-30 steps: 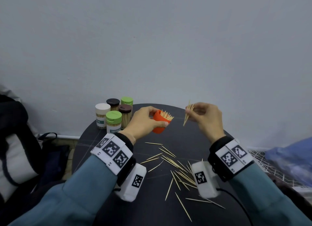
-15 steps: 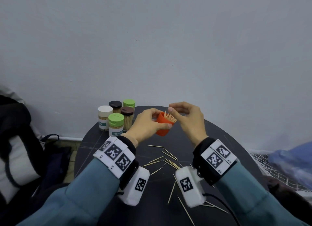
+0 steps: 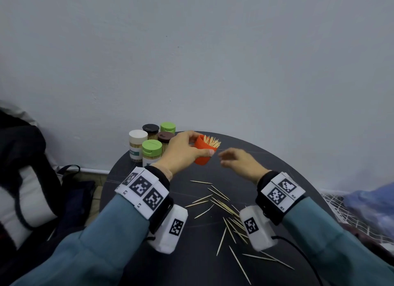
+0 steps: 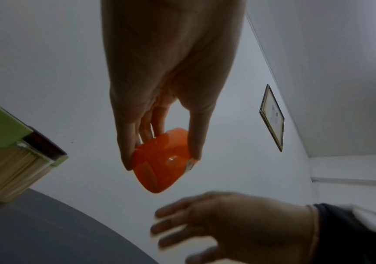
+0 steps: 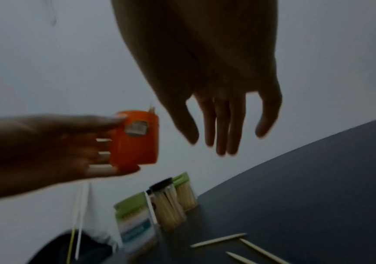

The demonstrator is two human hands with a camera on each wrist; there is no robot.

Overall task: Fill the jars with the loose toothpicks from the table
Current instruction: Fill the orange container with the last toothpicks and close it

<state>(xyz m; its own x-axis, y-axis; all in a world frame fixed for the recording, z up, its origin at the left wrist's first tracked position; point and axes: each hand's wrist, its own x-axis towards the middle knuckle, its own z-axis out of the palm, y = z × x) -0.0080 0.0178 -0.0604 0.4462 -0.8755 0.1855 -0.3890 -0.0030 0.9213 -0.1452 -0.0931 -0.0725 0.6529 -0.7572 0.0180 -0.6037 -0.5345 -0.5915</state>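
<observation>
Our left hand [image 3: 183,151] curls thumb and fingers [image 4: 195,135] around the orange jar [image 3: 202,152], holding it tilted above the far part of the round black table [image 3: 277,164], with toothpick tips [image 3: 211,141] fanning out of its open mouth. Just right of the jar, our right hand [image 3: 238,162] hangs with fingers [image 5: 222,125] loosely spread and nothing in them. Loose toothpicks [image 3: 221,202] lie scattered on the table nearer to us, between our wrists. At the far left edge stands a cluster of capped jars [image 3: 151,145], already full of toothpicks.
</observation>
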